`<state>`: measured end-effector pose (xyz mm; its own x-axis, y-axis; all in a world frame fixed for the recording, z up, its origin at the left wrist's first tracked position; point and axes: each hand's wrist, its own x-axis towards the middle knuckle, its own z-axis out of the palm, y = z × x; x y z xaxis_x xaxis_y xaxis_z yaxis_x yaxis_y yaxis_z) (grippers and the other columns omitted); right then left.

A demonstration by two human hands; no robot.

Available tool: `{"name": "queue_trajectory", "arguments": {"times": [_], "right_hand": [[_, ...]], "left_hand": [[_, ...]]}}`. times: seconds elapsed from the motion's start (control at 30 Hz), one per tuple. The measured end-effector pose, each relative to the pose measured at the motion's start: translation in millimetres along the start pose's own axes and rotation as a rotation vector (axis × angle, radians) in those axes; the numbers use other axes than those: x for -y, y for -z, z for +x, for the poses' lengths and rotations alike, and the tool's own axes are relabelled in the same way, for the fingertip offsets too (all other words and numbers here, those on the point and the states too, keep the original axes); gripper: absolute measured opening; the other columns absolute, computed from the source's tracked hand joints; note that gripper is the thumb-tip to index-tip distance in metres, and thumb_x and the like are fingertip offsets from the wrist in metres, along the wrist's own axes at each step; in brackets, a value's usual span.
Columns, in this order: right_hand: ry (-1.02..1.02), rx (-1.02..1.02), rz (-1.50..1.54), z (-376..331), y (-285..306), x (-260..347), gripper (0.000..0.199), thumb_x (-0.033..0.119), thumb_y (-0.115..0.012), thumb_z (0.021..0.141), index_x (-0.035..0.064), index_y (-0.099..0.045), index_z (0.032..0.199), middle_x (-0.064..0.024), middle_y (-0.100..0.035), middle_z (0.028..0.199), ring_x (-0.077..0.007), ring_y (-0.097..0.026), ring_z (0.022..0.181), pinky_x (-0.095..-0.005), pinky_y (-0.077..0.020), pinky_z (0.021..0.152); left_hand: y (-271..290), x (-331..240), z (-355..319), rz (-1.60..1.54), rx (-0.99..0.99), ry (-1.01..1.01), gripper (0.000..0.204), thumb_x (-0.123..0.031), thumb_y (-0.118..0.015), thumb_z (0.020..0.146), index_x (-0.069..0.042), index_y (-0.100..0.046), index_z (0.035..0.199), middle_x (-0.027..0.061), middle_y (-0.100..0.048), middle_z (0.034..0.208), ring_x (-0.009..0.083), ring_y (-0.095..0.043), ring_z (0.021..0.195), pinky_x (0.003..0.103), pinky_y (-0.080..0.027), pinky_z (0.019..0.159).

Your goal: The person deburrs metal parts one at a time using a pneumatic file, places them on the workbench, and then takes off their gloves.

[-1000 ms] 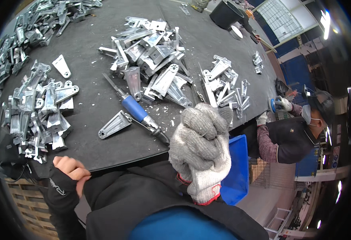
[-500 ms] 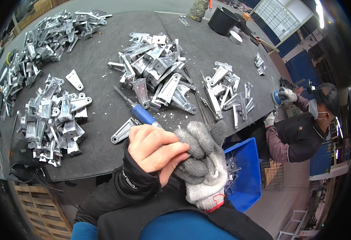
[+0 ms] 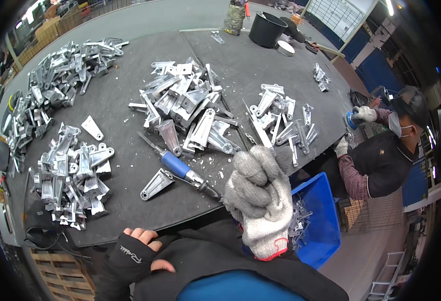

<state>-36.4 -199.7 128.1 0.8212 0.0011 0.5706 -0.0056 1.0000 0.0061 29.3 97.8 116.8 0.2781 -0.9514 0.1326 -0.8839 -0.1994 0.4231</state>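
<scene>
My bare left hand (image 3: 142,241), in a black sleeve, is low beside my black jacket. Its fingers are bent, with the thumb apart, and nothing shows in them. My right hand (image 3: 260,193) wears a grey and white knit glove with a red cuff edge. Its fingers are curled closed in front of the table edge; whatever they may hold is hidden. Just left of the glove lies a blue handheld power tool (image 3: 175,164) with a thin metal shaft. A tapered metal bracket (image 3: 156,185) lies beside it, and a pile of similar brackets (image 3: 182,103) is farther back.
More brackets are heaped at near left (image 3: 75,175), far left (image 3: 65,75) and right (image 3: 280,115). A blue bin (image 3: 326,226) with metal parts stands below the table's right edge. A co-worker (image 3: 381,150) in gloves works there. A black bucket (image 3: 267,30) stands at the back.
My left hand has come away from the right glove's fingers and dropped down and left toward my jacket. The right hand stays curled in nearly the same place. The view has shifted slightly.
</scene>
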Motion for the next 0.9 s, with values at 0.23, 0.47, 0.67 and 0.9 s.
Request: {"name": "queue_trajectory", "arguments": {"times": [0.23,0.47,0.67,0.9], "right_hand": [[0.342,-0.732,-0.876,-15,-9,-22,0.029,0.032,-0.067,0.106,0.0067,-0.053,0.102,-0.0075,-0.046,0.095,-0.0146,-0.05,0.064,-0.031,-0.0445,0.05],[0.314,-0.833,-1.656,-20,-12,-9,0.032,0.031,-0.065,0.106,0.0018,-0.058,0.117,-0.0096,-0.056,0.098,-0.0179,-0.057,0.075,-0.0321,-0.0501,0.063],[0.422,-0.796,-2.118,3,-14,0,0.041,0.031,-0.064,0.106,-0.0025,-0.063,0.13,-0.0114,-0.064,0.101,-0.0207,-0.062,0.085,-0.033,-0.0549,0.074],[-0.503,-0.742,-1.675,-5,-37,-57,0.04,0.036,-0.061,0.109,0.0033,-0.069,0.13,-0.0056,-0.071,0.1,-0.0139,-0.067,0.084,-0.0291,-0.053,0.072]], "left_hand": [[-95,-5,61,-0.716,-0.167,-0.068,0.098,-0.034,-0.095,0.069,0.0,-0.052,0.15,0.0279,-0.053,0.148,0.0463,-0.056,0.131,0.05,-0.047,0.111],[-176,-59,153,-0.952,-0.83,0.049,0.023,-0.005,-0.069,0.095,0.0,-0.067,0.118,0.0062,-0.069,0.117,0.0196,-0.067,0.107,0.031,-0.052,0.093],[-44,4,76,-1.453,-0.775,0.177,0.024,-0.012,-0.068,0.102,-0.003,-0.057,0.122,0.0049,-0.067,0.102,0.0106,-0.063,0.097,0.031,-0.052,0.084],[19,-8,55,-0.554,-0.653,-0.059,0.033,-0.008,-0.072,0.098,-0.004,-0.058,0.127,0.0121,-0.065,0.105,0.0242,-0.066,0.093,0.037,-0.053,0.084]]}}
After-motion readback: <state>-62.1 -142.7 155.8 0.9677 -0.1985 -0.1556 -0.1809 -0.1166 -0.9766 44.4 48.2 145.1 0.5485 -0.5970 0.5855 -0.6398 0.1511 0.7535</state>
